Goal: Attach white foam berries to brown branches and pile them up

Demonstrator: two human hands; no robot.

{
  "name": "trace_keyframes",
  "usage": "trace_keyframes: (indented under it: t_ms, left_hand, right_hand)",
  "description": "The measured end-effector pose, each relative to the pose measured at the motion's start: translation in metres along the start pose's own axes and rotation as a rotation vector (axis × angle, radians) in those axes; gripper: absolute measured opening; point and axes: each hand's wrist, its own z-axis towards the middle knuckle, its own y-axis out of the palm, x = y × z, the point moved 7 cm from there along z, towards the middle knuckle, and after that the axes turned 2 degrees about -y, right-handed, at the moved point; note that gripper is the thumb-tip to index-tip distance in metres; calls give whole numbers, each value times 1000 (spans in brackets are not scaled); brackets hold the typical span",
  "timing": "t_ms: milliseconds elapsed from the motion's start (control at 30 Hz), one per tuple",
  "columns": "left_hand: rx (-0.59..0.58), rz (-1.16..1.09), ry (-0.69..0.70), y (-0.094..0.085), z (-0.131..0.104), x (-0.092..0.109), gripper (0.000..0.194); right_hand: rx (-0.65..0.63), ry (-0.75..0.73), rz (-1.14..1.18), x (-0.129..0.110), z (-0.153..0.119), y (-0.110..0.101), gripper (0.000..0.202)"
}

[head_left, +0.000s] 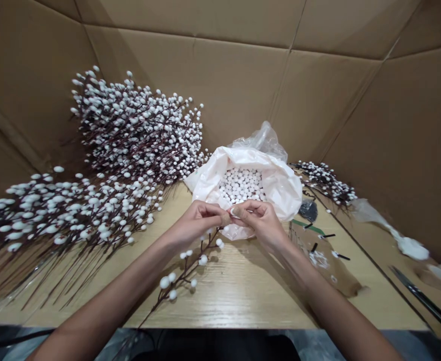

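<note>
In the head view my left hand (207, 216) is closed in a pinch at the upper tip of a dark brown artificial branch (185, 275) with white berries. The branch slants down to the table's front edge. Fingertip to fingertip with it, my right hand (258, 218) pinches a small white berry (233, 211), partly covered by the fingers. Just beyond both hands stands an open white plastic bag (286, 183) with many loose white berries (243, 184) inside.
Large heaps of white-berry branches (138, 130) lie at the left, and a smaller bunch (327, 180) at the back right. On the right are a brown sheet (333, 271) with small black pieces, a dark bundle (308, 210) and a knife (425, 301). Cardboard walls (243, 75) enclose the table.
</note>
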Motion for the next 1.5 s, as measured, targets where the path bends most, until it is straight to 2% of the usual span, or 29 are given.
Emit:
trace_keyframes:
  t_ms: [667,867,1100,1200,1267,1400,1500]
  left_hand:
    - [27,8,-23,-1,1,-4,7]
    - [30,-19,-81,-3,2,-7,7]
    - [111,-140,-126,-13,5,-9,5]
    - [190,-229,-136,-24,7,-7,5]
    - [266,-310,-120,-33,8,-3,7]
    - [394,-421,-48,-51,9,4,11]
    - [451,-469,8,-60,11,5,12]
  right_hand:
    - [-41,-21,-27,4,2,-2,19]
    - [-1,94,58,6,2,-1,23]
    - [-75,182,280,5,0,4,37]
    - [-144,238,269,9,-3,10,34]
    - [-247,316,194,16,-10,20,32]
    - [-528,569,109,47,-40,53,42]
    - [-638,661,143,70,-62,77,55]
